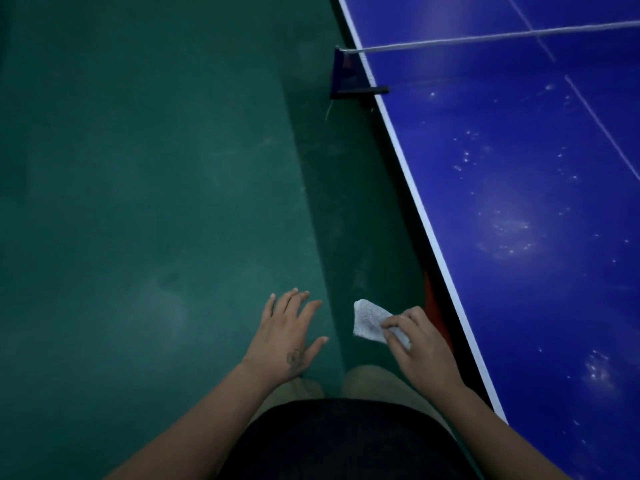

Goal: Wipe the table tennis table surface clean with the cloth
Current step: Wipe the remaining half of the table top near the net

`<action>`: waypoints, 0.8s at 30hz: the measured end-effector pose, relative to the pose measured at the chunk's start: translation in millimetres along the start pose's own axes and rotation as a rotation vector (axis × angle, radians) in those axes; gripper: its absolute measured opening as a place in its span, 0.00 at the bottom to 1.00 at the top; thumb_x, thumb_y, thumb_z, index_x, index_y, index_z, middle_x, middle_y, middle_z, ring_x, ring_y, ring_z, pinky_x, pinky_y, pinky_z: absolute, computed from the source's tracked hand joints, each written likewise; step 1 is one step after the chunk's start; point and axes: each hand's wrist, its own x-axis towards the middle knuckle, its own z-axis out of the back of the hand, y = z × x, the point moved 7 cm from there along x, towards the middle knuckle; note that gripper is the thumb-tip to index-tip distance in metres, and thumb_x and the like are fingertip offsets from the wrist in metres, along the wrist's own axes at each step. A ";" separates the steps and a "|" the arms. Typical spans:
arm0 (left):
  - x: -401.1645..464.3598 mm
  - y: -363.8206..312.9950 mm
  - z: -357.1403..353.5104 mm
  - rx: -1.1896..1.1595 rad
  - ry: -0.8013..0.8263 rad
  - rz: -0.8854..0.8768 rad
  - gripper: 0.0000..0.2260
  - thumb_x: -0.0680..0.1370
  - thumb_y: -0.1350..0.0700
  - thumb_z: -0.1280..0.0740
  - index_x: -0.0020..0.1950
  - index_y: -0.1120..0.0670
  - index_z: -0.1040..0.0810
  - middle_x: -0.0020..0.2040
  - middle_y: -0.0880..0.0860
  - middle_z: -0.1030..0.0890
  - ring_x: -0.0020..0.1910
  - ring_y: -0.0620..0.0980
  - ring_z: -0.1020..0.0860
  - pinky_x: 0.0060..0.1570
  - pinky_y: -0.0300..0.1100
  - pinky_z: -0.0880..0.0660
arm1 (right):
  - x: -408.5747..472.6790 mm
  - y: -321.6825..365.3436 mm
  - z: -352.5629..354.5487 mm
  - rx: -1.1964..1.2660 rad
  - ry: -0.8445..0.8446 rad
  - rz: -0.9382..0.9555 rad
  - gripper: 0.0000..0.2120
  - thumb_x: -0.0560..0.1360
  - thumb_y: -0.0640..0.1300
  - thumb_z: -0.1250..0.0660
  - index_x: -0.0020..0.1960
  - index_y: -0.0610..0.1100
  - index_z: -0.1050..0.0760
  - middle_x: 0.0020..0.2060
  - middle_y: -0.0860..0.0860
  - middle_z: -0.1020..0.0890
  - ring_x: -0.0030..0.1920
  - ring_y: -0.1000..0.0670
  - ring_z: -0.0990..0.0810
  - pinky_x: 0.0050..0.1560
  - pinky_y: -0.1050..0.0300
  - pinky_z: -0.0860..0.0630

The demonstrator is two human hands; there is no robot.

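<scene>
The blue table tennis table [519,150] fills the right side of the view, with a white edge line and many pale dusty specks on its surface. My right hand [420,351] pinches a small folded white cloth [369,319] in the air, just left of the table's edge and off its surface. My left hand [289,336] hovers over the green floor with fingers spread and holds nothing.
The net post and clamp [349,76] grip the table's edge at the top, and the net cord [502,35] runs right across the table. Green floor [138,202] spreads to the left. A red patch [431,299] shows under the table edge.
</scene>
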 end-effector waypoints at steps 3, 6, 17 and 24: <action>40.6 13.1 19.5 0.018 0.034 -0.061 0.31 0.79 0.33 0.45 0.77 0.49 0.30 0.76 0.54 0.28 0.79 0.57 0.34 0.79 0.64 0.39 | 27.9 6.5 3.0 0.018 -0.038 -0.065 0.07 0.80 0.44 0.27 0.58 0.51 0.18 0.50 0.60 0.27 0.46 0.58 0.22 0.42 0.57 0.19; 85.5 18.5 36.0 0.003 0.063 -0.098 0.32 0.80 0.32 0.46 0.78 0.48 0.32 0.78 0.53 0.31 0.82 0.56 0.38 0.81 0.63 0.43 | 57.3 4.5 8.2 0.022 -0.069 -0.110 0.08 0.80 0.43 0.26 0.58 0.52 0.18 0.50 0.60 0.27 0.46 0.57 0.22 0.41 0.57 0.20; 283.1 8.7 81.8 0.081 0.119 -0.152 0.34 0.78 0.31 0.50 0.79 0.47 0.34 0.78 0.52 0.32 0.82 0.55 0.40 0.82 0.61 0.46 | 222.2 -68.1 48.5 0.102 -0.151 -0.145 0.08 0.80 0.42 0.25 0.58 0.50 0.17 0.51 0.58 0.25 0.48 0.56 0.20 0.42 0.57 0.19; 394.1 -27.9 116.6 0.062 0.080 -0.200 0.31 0.80 0.33 0.43 0.78 0.48 0.31 0.76 0.53 0.29 0.80 0.57 0.36 0.80 0.63 0.40 | 306.8 -113.0 93.7 0.123 -0.171 -0.230 0.08 0.80 0.46 0.26 0.57 0.56 0.19 0.51 0.60 0.26 0.46 0.55 0.20 0.37 0.57 0.26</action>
